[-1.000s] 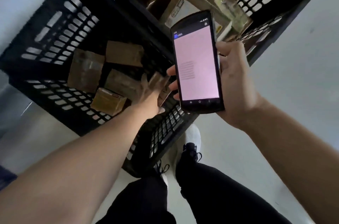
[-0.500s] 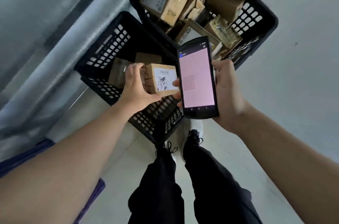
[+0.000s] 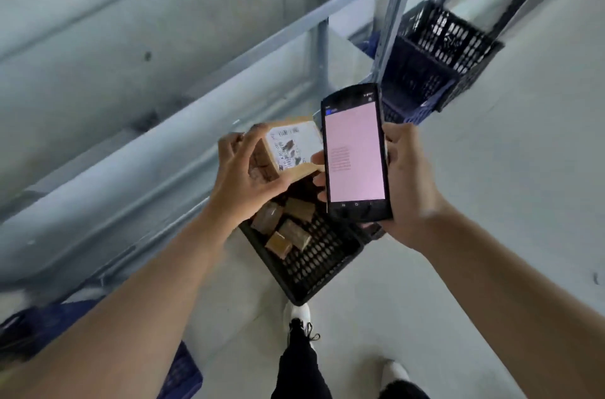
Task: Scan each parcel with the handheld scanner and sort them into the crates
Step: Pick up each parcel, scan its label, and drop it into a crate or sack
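My left hand [image 3: 244, 181] grips a small cardboard parcel [image 3: 288, 150], its white printed label facing up. Right beside it my right hand [image 3: 409, 182] holds the black handheld scanner [image 3: 355, 153] upright, its pink screen towards me. The parcel sits just left of the scanner's upper half. Below both hands a black slatted crate [image 3: 314, 264] stands on the floor with several brown parcels [image 3: 288, 228] inside. My hands and the scanner hide the crate's far part.
A dark blue crate [image 3: 435, 71] stands farther off at the upper right, beside grey metal rack posts [image 3: 393, 22]. Another blue crate [image 3: 183, 372] edge shows at the lower left. A grey wall and rack beam run along the left. My legs and shoes [image 3: 301, 317] stand on pale floor.
My left hand has lifted the labelled parcel out of the black crate and up beside the scanner. My view has swung up and away, so the crates look smaller and a far blue crate appears.
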Demonstrator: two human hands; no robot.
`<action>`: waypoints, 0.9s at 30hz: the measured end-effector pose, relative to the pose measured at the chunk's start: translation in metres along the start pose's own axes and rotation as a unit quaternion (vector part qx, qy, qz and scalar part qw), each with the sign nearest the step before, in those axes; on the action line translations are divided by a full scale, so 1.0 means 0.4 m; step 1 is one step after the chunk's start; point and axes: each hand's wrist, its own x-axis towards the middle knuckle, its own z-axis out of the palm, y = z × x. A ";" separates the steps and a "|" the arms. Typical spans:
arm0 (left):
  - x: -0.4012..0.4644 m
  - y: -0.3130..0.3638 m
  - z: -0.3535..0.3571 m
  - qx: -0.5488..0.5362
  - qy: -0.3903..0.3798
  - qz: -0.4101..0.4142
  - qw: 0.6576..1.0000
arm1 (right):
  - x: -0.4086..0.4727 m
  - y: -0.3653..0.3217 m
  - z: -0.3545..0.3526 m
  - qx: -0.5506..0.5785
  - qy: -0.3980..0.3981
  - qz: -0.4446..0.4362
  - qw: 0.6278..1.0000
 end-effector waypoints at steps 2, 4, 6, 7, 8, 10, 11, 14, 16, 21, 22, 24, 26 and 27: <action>-0.019 0.101 -0.073 -0.005 0.051 0.021 0.998 | -0.081 -0.081 0.028 -0.004 -0.039 -0.020 0.999; -0.050 0.208 -0.145 -0.015 0.089 0.046 0.995 | -0.168 -0.152 0.054 -0.011 -0.077 -0.037 0.996; -0.088 0.314 -0.216 -0.016 0.124 0.066 0.990 | -0.261 -0.215 0.076 -0.016 -0.109 -0.051 0.993; -0.110 0.366 -0.251 -0.019 0.136 0.071 0.988 | -0.311 -0.243 0.087 -0.019 -0.126 -0.056 0.990; -0.132 0.418 -0.286 -0.018 0.149 0.078 0.986 | -0.361 -0.268 0.098 -0.022 -0.142 -0.059 0.988; -0.179 0.518 -0.353 -0.002 0.180 0.101 0.978 | -0.457 -0.317 0.123 -0.027 -0.174 -0.059 0.983; -0.203 0.565 -0.386 0.005 0.195 0.116 0.974 | -0.502 -0.340 0.135 -0.026 -0.190 -0.061 0.979; -0.264 0.691 -0.483 0.022 0.231 0.152 0.961 | -0.622 -0.407 0.178 -0.033 -0.228 -0.075 0.970; -0.302 0.770 -0.545 0.026 0.255 0.167 0.952 | -0.691 -0.446 0.206 -0.032 -0.247 -0.077 0.965; -0.361 0.916 -0.695 0.064 0.277 0.225 0.932 | -0.840 -0.528 0.272 -0.011 -0.304 -0.069 0.950; -0.366 0.936 -0.723 0.072 0.278 0.242 0.927 | -0.862 -0.541 0.281 -0.011 -0.314 -0.067 0.947; -0.369 0.965 -0.773 0.090 0.285 0.274 0.914 | -0.899 -0.562 0.296 -0.016 -0.336 -0.064 0.940; -0.370 0.991 -0.814 0.100 0.290 0.287 0.907 | -0.928 -0.573 0.308 -0.019 -0.354 -0.064 0.933; -0.371 1.003 -0.831 0.106 0.291 0.289 0.906 | -0.940 -0.575 0.313 -0.015 -0.362 -0.063 0.930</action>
